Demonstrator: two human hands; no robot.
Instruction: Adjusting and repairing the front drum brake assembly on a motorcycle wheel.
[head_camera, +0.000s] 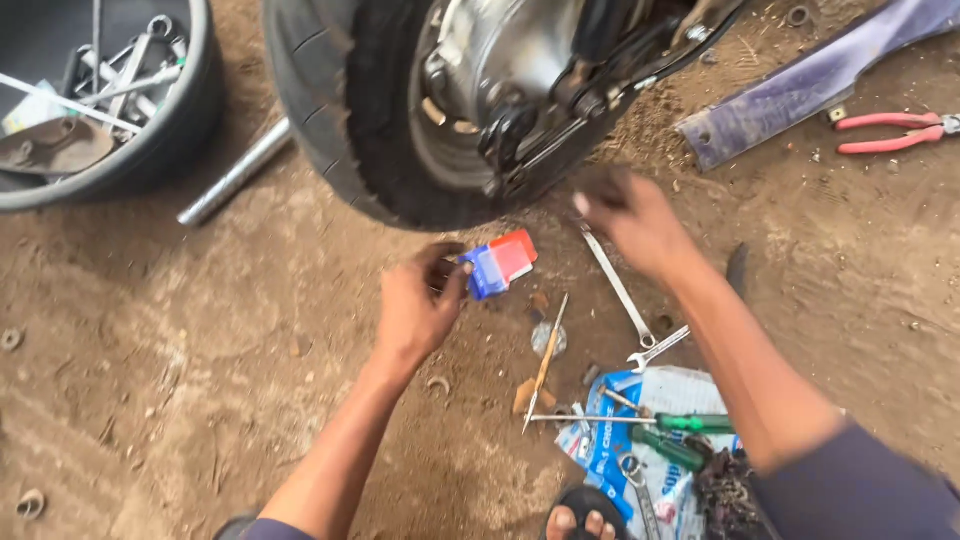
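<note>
Left grip: left hand (418, 305) has fingers clamped on a small blue-and-red rectangular box (499, 263); box sticks out at the hand's 2 o'clock, held just above the dirt floor (200, 330).
Right grip: right hand (637, 222) is blurred, fingers curled near the wheel's lower edge; cannot tell if it is closed on anything.
Box position: just below the black rubber motorcycle tyre (330, 110), at its 6 o'clock, between the two hands.
Wheel: tyre upright, silver metal hub (500, 50) and black bracket (560, 120) inside it.
Floor, 5 o'clock of box: long silver combination spanner (617, 285) lying diagonal; second smaller silver spanner (658, 348) near its lower end.
Floor, 6 o'clock: thin screwdriver with wooden handle (543, 365); green-handled screwdriver (640, 421) lying on a white-and-blue printed plastic bag (600, 450).
10 o'clock of frame: dark round tub (180, 130) holding silver spanners (130, 70); silver metal tube (235, 172) on the floor just beside it.
2 o'clock of frame: purple body panel (800, 85); red-handled pliers (890, 132) near it.
Bottom edge: toes in a black sandal (580, 520).
</note>
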